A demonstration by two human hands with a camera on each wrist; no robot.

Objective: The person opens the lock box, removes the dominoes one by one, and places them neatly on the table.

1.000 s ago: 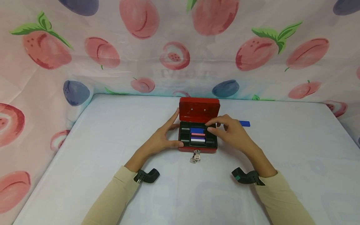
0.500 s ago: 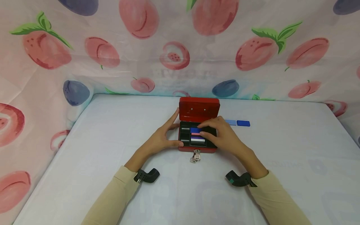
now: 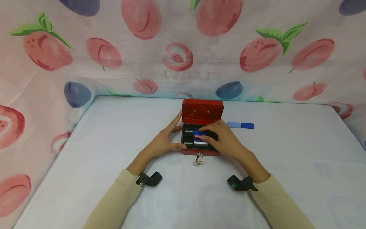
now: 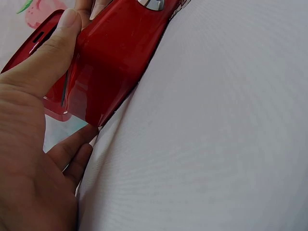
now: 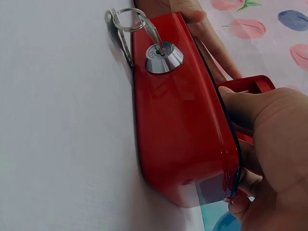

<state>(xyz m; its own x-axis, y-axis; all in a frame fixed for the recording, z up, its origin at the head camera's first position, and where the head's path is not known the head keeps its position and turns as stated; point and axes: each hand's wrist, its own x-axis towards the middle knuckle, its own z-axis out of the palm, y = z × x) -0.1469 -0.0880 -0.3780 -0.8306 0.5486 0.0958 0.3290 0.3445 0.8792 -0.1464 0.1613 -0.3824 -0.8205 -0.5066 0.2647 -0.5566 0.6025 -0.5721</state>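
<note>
A red cash box [image 3: 187,152] stands with its lid [image 3: 203,111] raised and a black compartment tray [image 3: 187,136] inside. Flat blocks lie in the tray's middle slot: blue [image 3: 197,133], pink [image 3: 197,136], purple [image 3: 197,140] and white [image 3: 201,143]. My left hand [image 3: 161,140] holds the box's left side, thumb over the front corner and index finger reaching up beside the lid. From the right, my right hand [image 3: 226,138] reaches into the tray. Its index fingertip is at the blue block and its thumb tip lower, by the pink and purple ones, with a gap between them.
A light blue block [image 3: 234,125] and a darker blue block [image 3: 247,126] lie end to end on the white table, right of the box. Keys [image 3: 196,162] hang on a ring from the front lock [image 5: 163,57]. A fruit-print cloth [image 3: 177,76] rises behind the table.
My right hand has moved left, from the tray's right side to the coloured blocks in its middle. This uncovers the light blue block on the table. The left hand and box stay put.
</note>
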